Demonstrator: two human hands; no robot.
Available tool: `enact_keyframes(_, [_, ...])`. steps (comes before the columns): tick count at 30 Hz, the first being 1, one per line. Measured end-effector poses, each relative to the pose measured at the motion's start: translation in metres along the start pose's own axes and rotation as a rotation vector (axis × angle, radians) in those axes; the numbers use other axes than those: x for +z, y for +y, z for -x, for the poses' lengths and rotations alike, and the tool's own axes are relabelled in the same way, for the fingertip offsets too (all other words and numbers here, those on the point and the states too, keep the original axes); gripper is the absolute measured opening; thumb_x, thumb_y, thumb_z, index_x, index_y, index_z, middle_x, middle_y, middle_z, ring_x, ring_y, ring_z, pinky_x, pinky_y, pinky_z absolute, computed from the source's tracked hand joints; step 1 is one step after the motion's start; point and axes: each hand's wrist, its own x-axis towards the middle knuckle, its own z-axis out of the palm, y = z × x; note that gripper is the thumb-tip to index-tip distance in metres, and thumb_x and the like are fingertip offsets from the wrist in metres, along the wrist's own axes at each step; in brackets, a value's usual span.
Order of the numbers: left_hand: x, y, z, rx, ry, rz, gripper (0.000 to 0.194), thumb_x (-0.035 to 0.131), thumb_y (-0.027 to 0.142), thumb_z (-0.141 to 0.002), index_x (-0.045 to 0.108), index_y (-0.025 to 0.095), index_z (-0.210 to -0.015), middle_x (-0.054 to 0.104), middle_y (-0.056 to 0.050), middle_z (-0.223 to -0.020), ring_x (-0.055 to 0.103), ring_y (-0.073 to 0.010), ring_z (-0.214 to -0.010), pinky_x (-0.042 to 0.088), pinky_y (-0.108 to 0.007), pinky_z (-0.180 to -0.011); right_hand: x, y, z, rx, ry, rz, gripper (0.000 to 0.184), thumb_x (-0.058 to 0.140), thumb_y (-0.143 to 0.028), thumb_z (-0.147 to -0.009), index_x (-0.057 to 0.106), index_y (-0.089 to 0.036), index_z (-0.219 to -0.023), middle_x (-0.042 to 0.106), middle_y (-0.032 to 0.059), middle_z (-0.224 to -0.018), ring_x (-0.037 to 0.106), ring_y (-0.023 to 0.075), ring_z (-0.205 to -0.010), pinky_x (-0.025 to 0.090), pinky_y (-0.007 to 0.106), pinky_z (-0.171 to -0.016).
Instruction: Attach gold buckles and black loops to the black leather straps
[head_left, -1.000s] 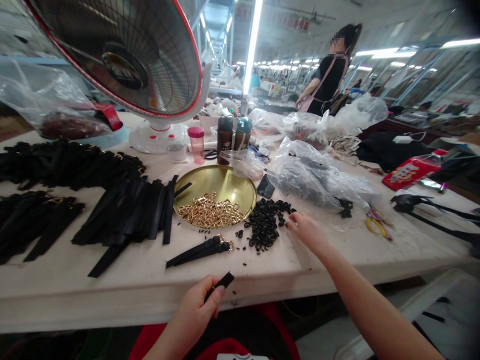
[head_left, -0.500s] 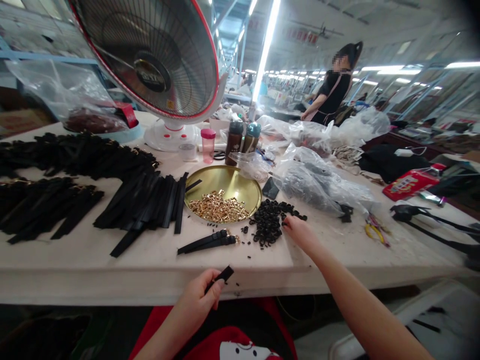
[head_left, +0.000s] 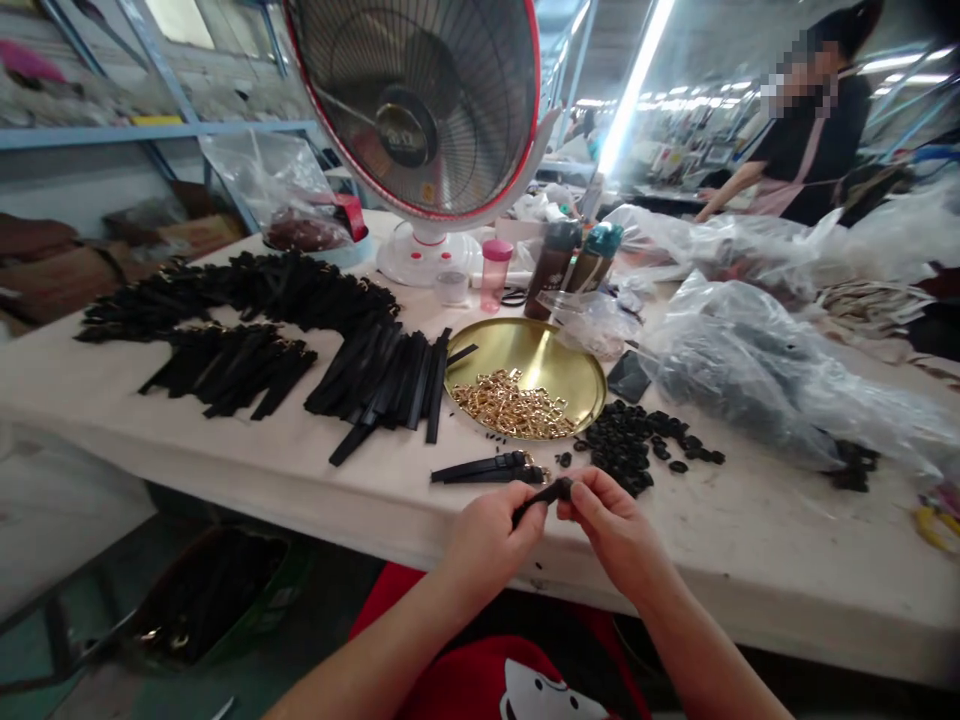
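Note:
My left hand [head_left: 501, 525] is closed around a short black strap [head_left: 541, 497], whose end points to the right. The fingertips of my right hand [head_left: 609, 520] pinch a small black loop at that end; the fingers partly cover it, so I cannot tell whether the strap passes through. Just beyond my hands lies a pile of small black loops [head_left: 619, 445]. A few black straps with gold buckles [head_left: 487, 468] lie on the table behind my left hand. Behind them, a round gold tray [head_left: 577, 365] holds a heap of small gold metal fittings [head_left: 514, 404].
Bundles of black straps [head_left: 382, 375] spread over the table's left side. A large fan-shaped appliance [head_left: 420, 130] stands behind, beside a pink cup [head_left: 495, 275] and dark bottles [head_left: 553, 270]. Clear plastic bags [head_left: 765, 370] lie at right. A person [head_left: 810, 130] stands at back right.
My right hand has left the pile of loops and come to the strap's end. My left hand has lifted the strap toward it. The view has swung left.

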Motion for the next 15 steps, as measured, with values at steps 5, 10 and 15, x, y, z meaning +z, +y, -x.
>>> enact_keyframes(5, [-0.007,-0.008,0.001,-0.036,-0.101,-0.062,0.026,0.038,0.032,-0.083,0.058,0.017,-0.075,0.053,0.001,-0.063,0.046,-0.0121,-0.059,0.029,-0.02,-0.053,0.003,0.004,-0.005,-0.039,0.041,0.107,0.023,0.065,-0.04,-0.069,0.059,-0.021,-0.081,0.058,-0.0012,-0.069,0.054,0.0128,-0.062,0.043,0.027,-0.063])
enact_keyframes(10, [0.004,-0.009,-0.003,-0.085,-0.149,-0.071,0.027,0.037,0.033,-0.082,0.055,0.016,-0.071,0.053,0.001,-0.062,0.048,-0.013,-0.06,0.03,-0.021,-0.053,0.005,0.004,0.0,0.157,-0.059,-0.039,0.031,0.07,-0.043,-0.062,0.06,-0.017,-0.076,0.056,-0.0038,-0.055,0.052,0.0093,-0.053,0.041,0.023,-0.057])
enact_keyframes(15, [0.016,-0.026,-0.009,-0.054,-0.192,0.022,0.022,0.037,0.032,-0.081,0.054,0.018,-0.078,0.059,0.0,-0.069,0.052,-0.0141,-0.066,0.037,-0.021,-0.06,0.001,0.032,-0.008,0.169,-0.078,-0.283,0.043,0.076,-0.047,-0.05,0.056,-0.015,-0.07,0.057,-0.0043,-0.054,0.049,0.0053,-0.043,0.038,0.019,-0.046])
